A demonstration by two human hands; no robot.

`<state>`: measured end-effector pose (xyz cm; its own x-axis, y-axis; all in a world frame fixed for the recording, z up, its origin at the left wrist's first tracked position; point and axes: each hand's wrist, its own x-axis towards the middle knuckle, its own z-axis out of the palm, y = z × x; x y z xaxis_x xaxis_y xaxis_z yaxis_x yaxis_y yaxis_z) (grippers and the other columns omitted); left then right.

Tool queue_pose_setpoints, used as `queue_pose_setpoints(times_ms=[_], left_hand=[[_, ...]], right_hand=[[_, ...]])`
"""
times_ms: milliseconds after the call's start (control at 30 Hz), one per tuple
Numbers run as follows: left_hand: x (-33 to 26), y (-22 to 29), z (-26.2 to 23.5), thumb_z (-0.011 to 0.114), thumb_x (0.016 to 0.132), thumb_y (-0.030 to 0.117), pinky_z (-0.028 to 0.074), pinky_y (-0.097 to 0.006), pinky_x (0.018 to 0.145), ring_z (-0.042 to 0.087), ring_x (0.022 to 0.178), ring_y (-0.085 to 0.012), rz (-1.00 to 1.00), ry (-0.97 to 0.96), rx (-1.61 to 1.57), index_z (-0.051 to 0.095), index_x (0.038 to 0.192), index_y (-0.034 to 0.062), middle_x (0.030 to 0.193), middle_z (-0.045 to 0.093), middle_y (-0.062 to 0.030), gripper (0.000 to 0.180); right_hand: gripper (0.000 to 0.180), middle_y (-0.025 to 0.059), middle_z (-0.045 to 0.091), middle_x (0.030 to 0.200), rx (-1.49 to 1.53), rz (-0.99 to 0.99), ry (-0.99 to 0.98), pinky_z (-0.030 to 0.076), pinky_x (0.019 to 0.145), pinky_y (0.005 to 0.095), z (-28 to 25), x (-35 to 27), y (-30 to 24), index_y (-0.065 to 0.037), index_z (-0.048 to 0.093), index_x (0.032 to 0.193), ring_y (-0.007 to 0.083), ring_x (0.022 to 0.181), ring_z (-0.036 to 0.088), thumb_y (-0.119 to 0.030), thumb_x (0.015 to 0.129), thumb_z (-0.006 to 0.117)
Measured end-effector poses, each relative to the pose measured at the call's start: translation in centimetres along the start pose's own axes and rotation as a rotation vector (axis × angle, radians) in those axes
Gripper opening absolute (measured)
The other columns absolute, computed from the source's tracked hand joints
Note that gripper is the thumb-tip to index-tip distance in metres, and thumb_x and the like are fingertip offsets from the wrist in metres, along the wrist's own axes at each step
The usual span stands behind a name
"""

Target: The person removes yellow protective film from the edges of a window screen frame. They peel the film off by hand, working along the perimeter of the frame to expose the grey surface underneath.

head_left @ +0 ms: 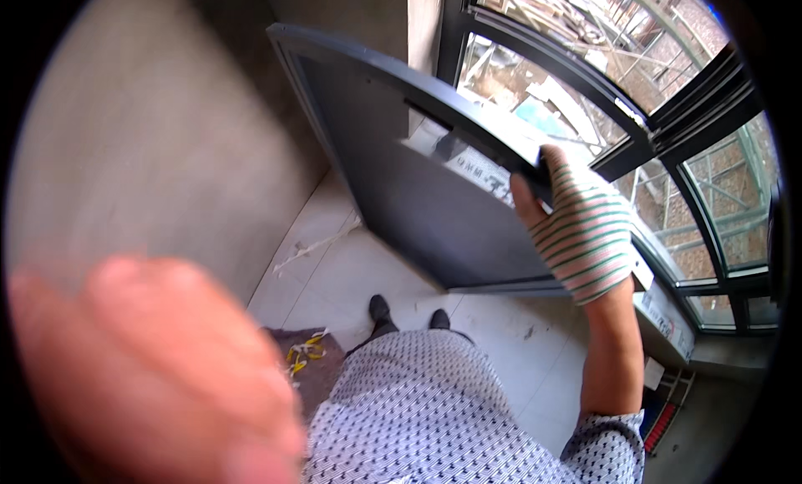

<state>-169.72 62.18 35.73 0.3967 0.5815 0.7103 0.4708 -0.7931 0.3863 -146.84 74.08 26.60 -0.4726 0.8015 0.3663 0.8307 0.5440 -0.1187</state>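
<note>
My right hand (581, 225), in a white glove with green and pink stripes and bare fingertips, grips the upper edge of a large dark grey framed screen panel (418, 183). The thumb lies on the near face and the fingers go over the top, by a dark part of the frame. Upright but leaning, the panel stands with its lower edge at the tiled floor. Close to the camera at the lower left is my left hand (167, 367), bare and heavily blurred. Its fingers are smeared, and nothing in it can be made out.
Dark-framed windows (576, 75) run along the right, with rubble and metal poles outside. A plain grey wall (150, 150) rises at left. On the tiled floor (368, 263), yellow-and-white strips (305, 350) lie on a dark mat. A red-and-black item (660, 425) sits at lower right.
</note>
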Motion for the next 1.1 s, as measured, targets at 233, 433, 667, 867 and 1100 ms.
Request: queue_pose_setpoints(times_ms=[233, 433, 667, 867, 1100], left_hand=[[-2.2, 0.6, -4.5, 0.053, 0.082, 0.006, 0.032, -0.029, 0.063, 0.043, 0.061, -0.0144, -0.037, 0.043, 0.224, 0.050, 0.068, 0.0069, 0.065, 0.048, -0.0021, 0.015], [-2.8, 2.2, -9.4, 0.052, 0.081, 0.005, 0.031, -0.030, 0.063, 0.042, 0.060, -0.0145, -0.017, 0.208, 0.367, 0.049, 0.066, 0.0074, 0.065, 0.047, -0.0017, 0.016], [-3.5, 2.6, -12.1, 0.048, 0.084, 0.003, 0.030, -0.029, 0.061, 0.040, 0.060, -0.0143, 0.058, 0.546, 0.146, 0.047, 0.065, 0.0075, 0.064, 0.046, -0.0018, 0.020], [-3.2, 1.3, -7.6, 0.061, 0.088, 0.005, 0.037, -0.028, 0.059, 0.048, 0.059, -0.0140, 0.140, 0.690, -0.014, 0.055, 0.079, 0.0037, 0.074, 0.056, -0.0067, 0.010], [-4.9, -3.0, 1.9, 0.075, 0.092, 0.007, 0.044, -0.026, 0.056, 0.057, 0.057, -0.0136, -0.202, 0.684, -0.143, 0.063, 0.096, -0.0007, 0.087, 0.068, -0.0125, 0.015]], right_hand=[[0.040, 0.0199, 0.073, 0.086, 0.061, 0.023, -0.044, 0.059, 0.072, 0.0404, -0.1, 0.3, -0.2, -0.002, 0.066, 0.118, 0.0337, 0.078, 0.074, -0.033, 0.095, 0.072], [0.037, 0.0200, 0.070, 0.080, 0.040, -0.070, 0.058, 0.058, 0.067, 0.0415, -0.2, 0.4, 0.6, 0.000, 0.065, 0.116, 0.0359, 0.073, 0.072, -0.030, 0.096, 0.071], [0.024, 0.0124, 0.066, 0.072, 0.057, -0.078, 0.012, 0.054, 0.055, 0.0362, -0.3, 0.3, 0.4, -0.002, 0.064, 0.111, 0.0263, 0.061, 0.068, -0.024, 0.104, 0.061], [0.026, 0.0136, 0.060, 0.062, 0.001, -0.101, 0.033, 0.049, 0.050, 0.0426, -0.1, 0.7, 0.6, -0.003, 0.063, 0.095, 0.0318, 0.052, 0.062, -0.027, 0.104, 0.058], [0.023, 0.0125, 0.063, 0.066, 0.103, -0.061, -0.095, 0.051, 0.053, 0.0413, -0.1, 0.6, 0.8, -0.004, 0.062, 0.102, 0.0321, 0.059, 0.065, -0.027, 0.103, 0.061]])
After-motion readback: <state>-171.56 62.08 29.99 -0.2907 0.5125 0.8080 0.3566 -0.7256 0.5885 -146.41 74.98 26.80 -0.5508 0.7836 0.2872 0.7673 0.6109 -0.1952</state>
